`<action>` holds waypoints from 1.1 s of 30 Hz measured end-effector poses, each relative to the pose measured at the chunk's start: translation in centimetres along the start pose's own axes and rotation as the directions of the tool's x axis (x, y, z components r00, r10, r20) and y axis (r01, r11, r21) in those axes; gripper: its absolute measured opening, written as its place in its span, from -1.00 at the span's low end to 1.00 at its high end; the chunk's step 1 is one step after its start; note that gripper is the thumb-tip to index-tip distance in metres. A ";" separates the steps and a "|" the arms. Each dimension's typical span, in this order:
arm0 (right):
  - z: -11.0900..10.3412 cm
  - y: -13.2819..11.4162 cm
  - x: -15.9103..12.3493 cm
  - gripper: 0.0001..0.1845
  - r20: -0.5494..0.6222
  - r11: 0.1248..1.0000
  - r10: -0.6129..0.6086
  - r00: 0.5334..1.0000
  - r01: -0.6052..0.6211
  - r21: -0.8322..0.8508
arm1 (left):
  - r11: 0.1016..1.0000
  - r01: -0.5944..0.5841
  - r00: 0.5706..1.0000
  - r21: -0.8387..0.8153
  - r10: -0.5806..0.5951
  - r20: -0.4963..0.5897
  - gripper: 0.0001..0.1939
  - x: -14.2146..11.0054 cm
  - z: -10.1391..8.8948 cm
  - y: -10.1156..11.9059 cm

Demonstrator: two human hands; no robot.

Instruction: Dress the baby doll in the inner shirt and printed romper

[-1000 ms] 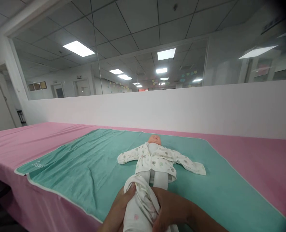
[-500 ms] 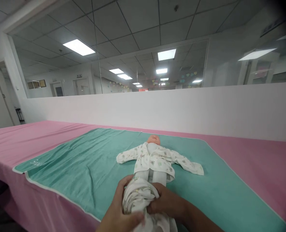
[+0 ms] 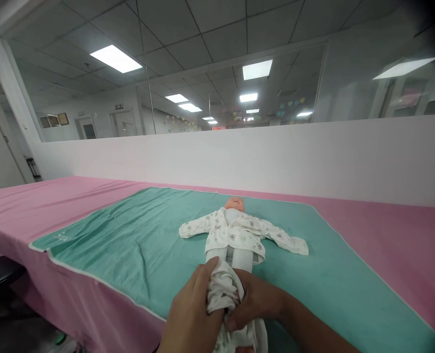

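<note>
A baby doll lies on its back, head toward the wall, in a white patterned long-sleeved top with both sleeves spread out. Its white legs point toward me. At their lower end I hold a bunched white patterned baby garment, probably trousers, though its full shape is hidden. My left hand grips the garment's left side, with fingers over its gathered edge. On the other side my right hand pinches the cloth, thumb across the front. The doll's feet are out of sight behind the fabric and my hands.
Beneath the doll is a green blanket with white edging, wrinkled on the left. It lies on a pink table cover. Behind stands a low white wall with glass above. A black seat is at lower left.
My left hand has shifted up and inward around the garment, and the bunched cloth is narrower between my hands. My right thumb now shows across the front. The view has tilted slightly down.
</note>
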State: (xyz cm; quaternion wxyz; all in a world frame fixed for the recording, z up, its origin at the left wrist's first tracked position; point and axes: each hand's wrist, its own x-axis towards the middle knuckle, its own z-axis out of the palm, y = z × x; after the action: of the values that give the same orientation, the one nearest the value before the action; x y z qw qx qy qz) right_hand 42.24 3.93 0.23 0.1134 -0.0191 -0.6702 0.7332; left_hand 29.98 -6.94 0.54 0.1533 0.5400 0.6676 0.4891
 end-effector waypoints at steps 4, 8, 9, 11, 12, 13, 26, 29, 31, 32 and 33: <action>-0.2 0.4 -0.1 -0.60 -0.105 0.995 -0.003 0.995 -0.007 -0.098 | 0.990 -0.044 0.998 0.136 0.040 0.038 -0.50 1.1 -0.3 -0.5; 0.2 0.2 0.4 -0.70 -0.177 0.965 0.006 0.984 -0.052 -0.258 | 0.998 0.023 0.989 0.057 -0.031 0.141 -0.76 1.9 -0.9 -1.1; 0.4 0.2 0.7 -0.72 -0.201 0.940 0.001 0.980 -0.069 -0.335 | 0.996 0.085 0.984 0.018 -0.087 0.157 -0.81 1.6 -1.2 -1.2; 0.8 0.1 1.3 -0.75 -0.249 0.860 -0.011 0.969 -0.118 -0.496 | 0.972 0.228 0.962 -0.049 -0.217 0.167 -0.86 0.5 -1.7 -1.4; 1.0 0.1 1.6 -0.77 -0.259 0.814 -0.013 0.966 -0.140 -0.564 | 0.953 0.291 0.948 -0.077 -0.277 0.158 -0.85 -0.3 -1.8 -1.5; 1.1 0.2 1.9 -0.78 -0.253 0.771 -0.008 0.968 -0.155 -0.617 | 0.931 0.351 0.931 -0.104 -0.334 0.146 -0.83 -1.2 -1.8 -1.5; 1.4 0.9 1.2 -0.88 -0.120 0.471 -0.078 0.990 -0.069 -0.879 | 0.893 0.440 0.897 -0.096 -0.442 -0.001 -0.48 -5.5 0.4 -3.7; 1.4 1.2 0.8 -0.91 -0.141 0.432 -0.095 0.985 -0.087 -0.898 | 0.933 0.353 0.936 -0.066 -0.352 0.016 -0.46 -5.1 0.9 -4.0; 1.1 1.2 0.8 -0.89 -0.165 0.453 -0.055 0.985 -0.123 -0.883 | 0.947 0.318 0.948 -0.042 -0.317 0.040 -0.47 -4.9 1.1 -3.9; 1.0 1.1 0.8 -0.87 -0.170 0.477 -0.024 0.985 -0.138 -0.868 | 0.950 0.310 0.950 -0.039 -0.309 0.046 -0.47 -4.9 1.1 -3.8; 0.8 1.0 0.9 -0.85 -0.168 0.510 0.009 0.986 -0.149 -0.847 | 0.950 0.309 0.951 -0.036 -0.308 0.037 -0.49 -4.8 1.0 -3.7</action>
State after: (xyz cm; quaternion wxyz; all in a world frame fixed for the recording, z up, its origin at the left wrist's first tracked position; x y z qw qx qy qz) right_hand 41.10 3.23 -0.59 0.1031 -0.1549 -0.9328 0.3085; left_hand 30.39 -10.43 -4.51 0.2495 0.4334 0.7309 0.4644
